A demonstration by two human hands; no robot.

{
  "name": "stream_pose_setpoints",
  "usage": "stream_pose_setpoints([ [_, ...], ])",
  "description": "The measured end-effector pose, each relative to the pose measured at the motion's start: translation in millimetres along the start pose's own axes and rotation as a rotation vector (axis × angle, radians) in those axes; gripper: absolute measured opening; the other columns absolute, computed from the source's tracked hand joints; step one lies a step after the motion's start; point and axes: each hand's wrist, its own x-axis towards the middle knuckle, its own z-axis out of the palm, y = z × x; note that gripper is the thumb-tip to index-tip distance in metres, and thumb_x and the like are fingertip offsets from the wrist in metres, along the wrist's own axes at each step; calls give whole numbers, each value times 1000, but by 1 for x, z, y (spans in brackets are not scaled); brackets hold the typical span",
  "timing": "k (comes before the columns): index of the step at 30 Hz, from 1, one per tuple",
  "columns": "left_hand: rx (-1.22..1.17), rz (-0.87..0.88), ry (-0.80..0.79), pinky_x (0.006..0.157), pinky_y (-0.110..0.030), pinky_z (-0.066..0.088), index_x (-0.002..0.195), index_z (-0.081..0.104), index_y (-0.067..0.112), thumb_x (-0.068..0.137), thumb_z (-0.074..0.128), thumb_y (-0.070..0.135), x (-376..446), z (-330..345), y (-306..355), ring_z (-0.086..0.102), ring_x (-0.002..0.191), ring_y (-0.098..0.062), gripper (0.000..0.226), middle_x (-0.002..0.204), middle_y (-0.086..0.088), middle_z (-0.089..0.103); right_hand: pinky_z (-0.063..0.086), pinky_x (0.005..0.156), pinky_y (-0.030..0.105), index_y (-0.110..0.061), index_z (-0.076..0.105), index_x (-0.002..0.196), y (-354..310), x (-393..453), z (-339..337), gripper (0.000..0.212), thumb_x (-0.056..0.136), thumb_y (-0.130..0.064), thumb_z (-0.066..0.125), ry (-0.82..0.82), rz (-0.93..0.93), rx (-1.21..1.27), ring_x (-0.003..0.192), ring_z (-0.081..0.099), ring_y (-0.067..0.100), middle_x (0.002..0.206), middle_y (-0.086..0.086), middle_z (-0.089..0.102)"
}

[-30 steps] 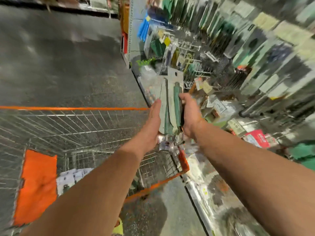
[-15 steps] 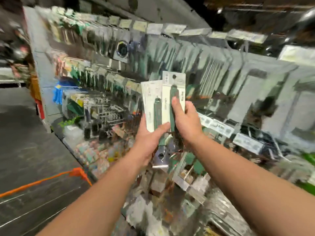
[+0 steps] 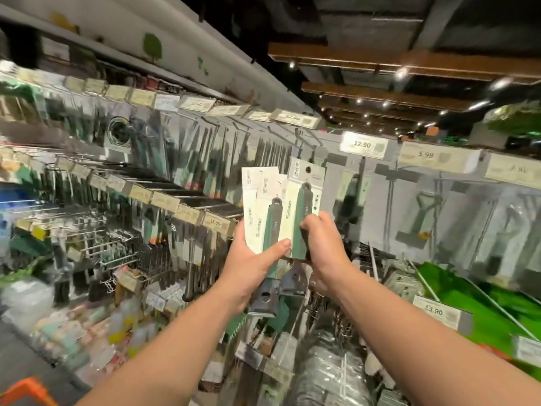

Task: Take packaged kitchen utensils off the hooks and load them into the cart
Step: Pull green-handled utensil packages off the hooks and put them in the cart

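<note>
Gripping packaged utensils (image 3: 273, 227), left hand (image 3: 251, 268), right hand (image 3: 323, 244)

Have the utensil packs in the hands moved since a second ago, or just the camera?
Yes. The utensil packs were low over the cart's wire basket; now both hands hold them up against the hook rows, by the 12.90 price tag.

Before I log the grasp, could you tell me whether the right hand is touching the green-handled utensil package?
Touching: the head view shows the right hand gripping the green-handled package.
</note>
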Motion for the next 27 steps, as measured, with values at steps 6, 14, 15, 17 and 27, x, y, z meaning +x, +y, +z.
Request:
stream_pose_setpoints([
  [6,-21,-40,11,102,-54,57,135,56,35,62,98,43,32,-18,0,74,113,-22,84,121,6,77,54,91,48,-23,42,129,6,24,-2,33,97,-23,49,178,-9,-126,101,62,18,111,-3,61],
  [14,41,-9,-43,110,-51,51,144,47,37,54,93,63,82,-49,3,68,120,-17,104,130,10,71,57,81,38,-24,42,139,5,71,19,41,100,-20,51,268,-58,-226,96,64,13,120,-2,63],
  [15,49,-8,-54,111,-52,51,146,45,39,49,93,70,88,-52,3,67,123,-17,113,133,11,69,54,72,29,-27,43,134,1,78,22,35,100,-20,51,276,-84,-232,88,63,11,112,-2,64],
  [17,59,0,-82,112,-52,49,148,43,41,48,91,74,97,-57,5,65,125,-16,116,136,12,67,44,52,17,-33,40,121,-8,90,30,28,101,-17,51,293,-105,-216,70,57,8,92,-4,61],
  [27,4,-17,-222,80,-16,50,122,51,47,85,85,33,144,-68,-4,69,97,9,52,116,21,72,55,78,24,-26,40,153,-14,128,53,56,97,-23,47,397,-245,-234,90,66,-6,147,-8,54],
])
